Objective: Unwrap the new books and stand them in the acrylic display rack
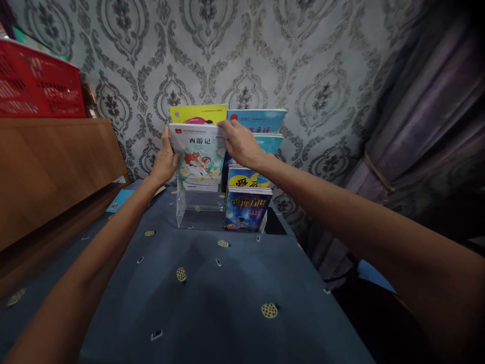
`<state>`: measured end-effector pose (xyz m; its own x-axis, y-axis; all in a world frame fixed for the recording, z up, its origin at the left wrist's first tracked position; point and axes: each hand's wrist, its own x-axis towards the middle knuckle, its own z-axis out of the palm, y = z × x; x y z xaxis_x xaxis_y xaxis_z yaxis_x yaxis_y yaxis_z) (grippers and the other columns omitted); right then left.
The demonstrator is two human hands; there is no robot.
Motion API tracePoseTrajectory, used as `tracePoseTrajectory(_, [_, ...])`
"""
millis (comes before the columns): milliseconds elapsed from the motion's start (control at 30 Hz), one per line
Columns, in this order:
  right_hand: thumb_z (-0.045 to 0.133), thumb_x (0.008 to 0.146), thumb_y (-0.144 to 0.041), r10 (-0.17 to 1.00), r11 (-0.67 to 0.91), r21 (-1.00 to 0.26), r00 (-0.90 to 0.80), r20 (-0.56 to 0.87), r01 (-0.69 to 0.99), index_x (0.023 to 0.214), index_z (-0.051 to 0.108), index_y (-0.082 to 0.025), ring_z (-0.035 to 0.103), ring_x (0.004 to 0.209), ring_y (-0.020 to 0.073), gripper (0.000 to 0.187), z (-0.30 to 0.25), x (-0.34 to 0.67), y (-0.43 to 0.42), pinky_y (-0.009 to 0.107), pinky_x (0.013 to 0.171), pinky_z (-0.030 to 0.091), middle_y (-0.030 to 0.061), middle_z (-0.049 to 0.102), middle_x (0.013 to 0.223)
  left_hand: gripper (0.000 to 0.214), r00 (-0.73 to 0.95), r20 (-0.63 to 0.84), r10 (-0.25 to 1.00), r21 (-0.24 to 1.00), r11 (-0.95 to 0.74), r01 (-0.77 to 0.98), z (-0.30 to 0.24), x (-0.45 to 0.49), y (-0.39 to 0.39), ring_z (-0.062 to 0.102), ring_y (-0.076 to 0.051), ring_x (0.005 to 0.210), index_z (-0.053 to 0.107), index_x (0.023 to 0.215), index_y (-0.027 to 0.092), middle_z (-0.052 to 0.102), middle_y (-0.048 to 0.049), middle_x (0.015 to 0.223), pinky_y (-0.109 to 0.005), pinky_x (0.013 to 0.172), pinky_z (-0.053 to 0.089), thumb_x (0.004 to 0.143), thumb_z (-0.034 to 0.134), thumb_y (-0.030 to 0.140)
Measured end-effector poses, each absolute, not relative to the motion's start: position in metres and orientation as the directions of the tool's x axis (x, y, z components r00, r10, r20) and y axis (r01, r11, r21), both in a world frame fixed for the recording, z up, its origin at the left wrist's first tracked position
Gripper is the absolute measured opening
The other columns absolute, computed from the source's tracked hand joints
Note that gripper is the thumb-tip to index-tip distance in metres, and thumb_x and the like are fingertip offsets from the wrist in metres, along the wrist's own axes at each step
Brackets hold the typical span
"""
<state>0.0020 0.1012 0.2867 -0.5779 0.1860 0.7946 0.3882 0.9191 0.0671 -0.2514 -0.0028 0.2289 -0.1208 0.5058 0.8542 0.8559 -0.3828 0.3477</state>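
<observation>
A white picture-covered book (201, 161) stands upright in the left side of a clear tiered book stand (200, 220). My left hand (165, 161) is closed on its left edge, thumb to the front. At the top right corner my right hand (242, 144) grips the same book with its fingers bent over the edge. Behind it rises a yellow book (197, 112). In the right side of the stand are a light blue book (265, 119), a teal book (271, 144), a yellow-and-blue book (242, 177) and, in front, dark blue books (246, 210).
The stand rests on a blue patterned cloth (212, 303) against a patterned wall (326, 76). On the left, a red basket (41, 81) sits on a wooden cabinet (56, 172). A light blue booklet (120, 200) lies beside the cabinet. A curtain (394, 126) hangs on the right.
</observation>
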Motion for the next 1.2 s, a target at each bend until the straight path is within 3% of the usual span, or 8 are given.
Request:
tracePoseTrajectory(200, [0.045, 0.094, -0.023, 0.193, 0.921, 0.059, -0.581, 0.79, 0.386, 0.122, 0.052, -0.023, 0.058, 0.102, 0.0324, 0.029, 0.284, 0.0, 0.109, 0.049, 0.086, 0.048, 0.0124, 0.059, 0.112, 0.088, -0.141, 0.851, 0.506, 0.335, -0.315, 0.888, 0.229, -0.252, 0.002, 0.06, -0.037, 0.124, 0.016, 0.157, 0.02, 0.059, -0.0192, 0.137, -0.051, 0.109, 0.044, 0.085, 0.062, 0.042])
tracePoseTrajectory(333, [0.044, 0.094, -0.023, 0.199, 0.925, 0.049, -0.591, 0.782, 0.376, 0.122, 0.051, -0.022, 0.057, 0.104, 0.0329, 0.029, 0.284, 0.001, 0.109, 0.05, 0.087, 0.048, 0.0129, 0.058, 0.113, 0.088, -0.16, 0.831, 0.533, 0.346, -0.268, 0.899, 0.229, -0.249, 0.001, 0.062, -0.038, 0.122, 0.012, 0.158, 0.016, 0.062, -0.019, 0.131, -0.053, 0.107, 0.046, 0.088, 0.058, 0.039])
tracePoseTrajectory(467, [0.046, 0.096, -0.03, 0.189, 0.933, 0.04, -0.583, 0.79, 0.357, 0.123, 0.05, -0.026, 0.057, 0.104, 0.0325, 0.027, 0.285, 0.0, 0.114, 0.05, 0.087, 0.048, 0.011, 0.058, 0.111, 0.087, -0.14, 0.857, 0.496, 0.317, -0.293, 0.902, 0.228, -0.25, 0.004, 0.06, -0.037, 0.125, 0.013, 0.158, 0.017, 0.061, -0.0187, 0.133, -0.051, 0.108, 0.046, 0.088, 0.058, 0.042])
tracePoseTrajectory(633, [0.046, 0.094, -0.025, 0.199, 0.929, 0.035, -0.578, 0.791, 0.367, 0.121, 0.051, -0.025, 0.057, 0.102, 0.0314, 0.027, 0.285, -0.003, 0.119, 0.05, 0.086, 0.049, 0.0116, 0.059, 0.111, 0.088, -0.15, 0.866, 0.476, 0.325, -0.311, 0.893, 0.226, -0.253, 0.008, 0.063, -0.036, 0.119, 0.015, 0.158, 0.02, 0.063, -0.017, 0.13, -0.052, 0.108, 0.045, 0.087, 0.061, 0.046])
tracePoseTrajectory(933, [0.049, 0.089, -0.017, 0.219, 0.921, 0.034, -0.59, 0.777, 0.387, 0.117, 0.055, -0.023, 0.058, 0.102, 0.0333, 0.03, 0.287, 0.0, 0.114, 0.053, 0.088, 0.048, 0.0128, 0.058, 0.11, 0.084, -0.126, 0.843, 0.524, 0.314, -0.286, 0.905, 0.23, -0.253, 0.006, 0.068, -0.033, 0.109, 0.016, 0.158, 0.019, 0.064, -0.0172, 0.129, -0.051, 0.103, 0.049, 0.086, 0.058, 0.033])
tracePoseTrajectory(1200, [0.053, 0.092, -0.022, 0.195, 0.94, 0.006, -0.553, 0.81, 0.34, 0.116, 0.055, -0.024, 0.057, 0.098, 0.031, 0.024, 0.281, 0.001, 0.112, 0.05, 0.086, 0.048, 0.0107, 0.06, 0.106, 0.084, -0.131, 0.826, 0.548, 0.32, -0.266, 0.909, 0.233, -0.254, 0.007, 0.067, -0.032, 0.111, 0.017, 0.157, 0.017, 0.062, -0.0168, 0.132, -0.048, 0.105, 0.049, 0.086, 0.06, 0.031])
